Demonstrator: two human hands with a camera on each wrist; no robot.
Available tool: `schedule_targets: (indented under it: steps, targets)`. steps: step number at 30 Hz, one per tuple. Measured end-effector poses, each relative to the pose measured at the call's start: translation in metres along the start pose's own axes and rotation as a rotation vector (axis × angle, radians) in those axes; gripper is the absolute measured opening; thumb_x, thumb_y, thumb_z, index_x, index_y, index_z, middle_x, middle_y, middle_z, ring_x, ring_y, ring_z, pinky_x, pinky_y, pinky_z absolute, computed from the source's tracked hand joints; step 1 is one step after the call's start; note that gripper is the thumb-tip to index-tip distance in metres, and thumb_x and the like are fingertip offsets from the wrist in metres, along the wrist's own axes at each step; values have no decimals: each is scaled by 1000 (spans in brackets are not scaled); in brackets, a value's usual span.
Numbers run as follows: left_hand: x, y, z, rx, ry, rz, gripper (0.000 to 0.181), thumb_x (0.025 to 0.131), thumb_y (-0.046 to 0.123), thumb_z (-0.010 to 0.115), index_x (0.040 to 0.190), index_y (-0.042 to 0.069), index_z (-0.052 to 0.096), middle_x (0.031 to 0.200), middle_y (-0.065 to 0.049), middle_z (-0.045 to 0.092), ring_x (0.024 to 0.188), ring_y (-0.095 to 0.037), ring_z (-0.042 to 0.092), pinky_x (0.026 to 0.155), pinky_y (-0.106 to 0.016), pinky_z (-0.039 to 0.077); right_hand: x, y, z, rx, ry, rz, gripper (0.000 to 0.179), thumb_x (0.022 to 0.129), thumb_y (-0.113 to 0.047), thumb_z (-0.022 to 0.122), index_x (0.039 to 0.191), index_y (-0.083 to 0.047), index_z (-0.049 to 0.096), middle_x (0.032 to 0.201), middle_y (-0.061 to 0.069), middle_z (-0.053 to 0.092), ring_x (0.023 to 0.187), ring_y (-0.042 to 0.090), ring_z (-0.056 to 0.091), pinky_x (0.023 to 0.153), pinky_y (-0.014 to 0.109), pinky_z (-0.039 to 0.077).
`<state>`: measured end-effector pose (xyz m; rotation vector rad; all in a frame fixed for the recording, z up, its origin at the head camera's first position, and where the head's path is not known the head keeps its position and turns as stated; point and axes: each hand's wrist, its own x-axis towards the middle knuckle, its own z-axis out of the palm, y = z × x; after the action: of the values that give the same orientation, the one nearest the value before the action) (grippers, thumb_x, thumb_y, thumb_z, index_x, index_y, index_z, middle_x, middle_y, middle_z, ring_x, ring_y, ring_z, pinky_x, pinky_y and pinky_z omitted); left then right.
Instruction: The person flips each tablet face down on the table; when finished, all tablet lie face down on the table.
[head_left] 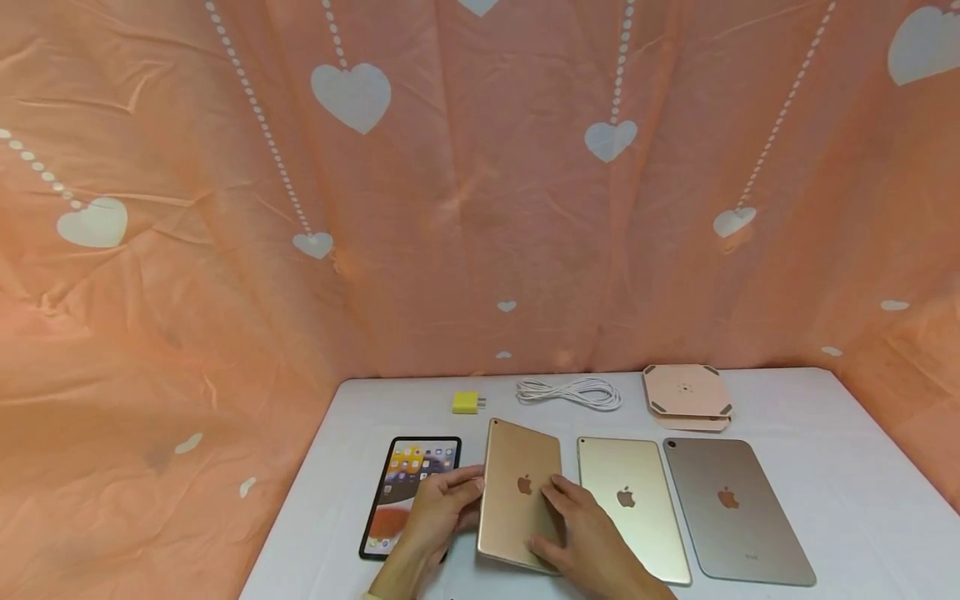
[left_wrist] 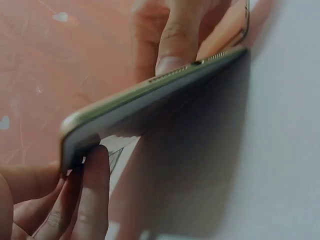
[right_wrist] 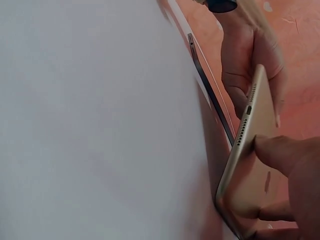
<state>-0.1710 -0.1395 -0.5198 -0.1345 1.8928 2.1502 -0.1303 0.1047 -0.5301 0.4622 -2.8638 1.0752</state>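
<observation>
A gold tablet (head_left: 521, 500) stands tilted, its back with the logo facing up and its left side raised off the white table. My left hand (head_left: 442, 512) pinches that raised left edge; in the left wrist view its fingers (left_wrist: 95, 195) reach under onto the screen side. The right hand (head_left: 588, 533) touches the tablet's back with thumb and fingertips, close to the logo and lower edge. From the right wrist, the right thumb (right_wrist: 275, 152) lies against the back near the port edge. Partly behind my left hand is a tablet with a lit screen (head_left: 397, 500).
Right of the held tablet lie a pale gold tablet (head_left: 641, 500) and a grey tablet (head_left: 738, 517), backs up. Along the table's (head_left: 862, 500) rear sit a yellow charger plug (head_left: 466, 403), a coiled white cable (head_left: 570, 392) and a pink folded stand (head_left: 686, 392). An orange heart-print cloth (head_left: 465, 208) hangs behind.
</observation>
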Motion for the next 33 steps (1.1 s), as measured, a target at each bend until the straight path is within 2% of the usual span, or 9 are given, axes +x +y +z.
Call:
schedule_targets:
  steps: [6, 11, 14, 16, 19, 22, 27, 33]
  targets:
    - [6, -2, 2, 94, 10, 43, 37, 103, 1, 69, 135, -18, 66, 118, -27, 79, 96, -18, 80, 82, -35, 69, 0, 3, -1, -39, 5, 2, 74, 85, -37, 94, 139, 7, 69, 156, 22, 60, 143, 44, 58, 115, 61, 52]
    - [9, -3, 3, 179, 44, 65, 32, 100, -1, 72, 128, -17, 71, 111, -26, 81, 90, -17, 79, 75, -33, 69, -1, 6, -2, -62, -28, -8, 74, 85, -38, 94, 139, 7, 69, 157, 23, 58, 144, 43, 57, 115, 61, 52]
    - [11, -4, 4, 305, 89, 85, 27, 97, -2, 74, 122, -13, 76, 104, -21, 82, 84, -15, 77, 69, -29, 68, -2, 8, -1, -74, -37, -31, 75, 85, -40, 94, 139, 7, 69, 157, 23, 58, 144, 43, 57, 113, 61, 53]
    - [11, -5, 5, 420, 120, 114, 23, 95, -2, 76, 117, -10, 79, 97, -16, 83, 77, -13, 75, 64, -26, 66, -2, 9, -1, -78, -35, -50, 74, 86, -39, 94, 138, 7, 70, 157, 24, 58, 144, 44, 57, 112, 61, 54]
    - [11, -3, 8, 597, 156, 184, 18, 92, -2, 78, 109, -5, 83, 86, -9, 81, 67, -10, 71, 57, -24, 62, -2, 10, 0, -100, -23, -76, 72, 86, -39, 94, 137, 6, 70, 156, 24, 59, 143, 44, 58, 110, 60, 56]
    - [12, 0, 13, 740, 173, 269, 15, 88, -3, 80, 103, -4, 84, 79, -6, 79, 64, -8, 67, 55, -22, 58, -3, 10, 0, -131, 2, -94, 70, 84, -37, 94, 135, 6, 72, 153, 23, 61, 140, 43, 59, 108, 59, 58]
    - [11, 3, 20, 875, 184, 372, 12, 84, -4, 82, 95, -4, 84, 71, -2, 74, 66, -7, 60, 57, -21, 50, -4, 11, 0, -160, 21, -103, 69, 83, -36, 95, 133, 6, 73, 151, 23, 63, 139, 41, 61, 107, 57, 59]
    - [10, 4, 26, 969, 226, 422, 11, 82, -1, 86, 92, -3, 84, 71, -2, 74, 67, -9, 62, 60, -24, 52, -4, 10, -1, -156, 14, -92, 69, 83, -35, 95, 133, 6, 73, 152, 24, 62, 140, 44, 60, 110, 59, 57]
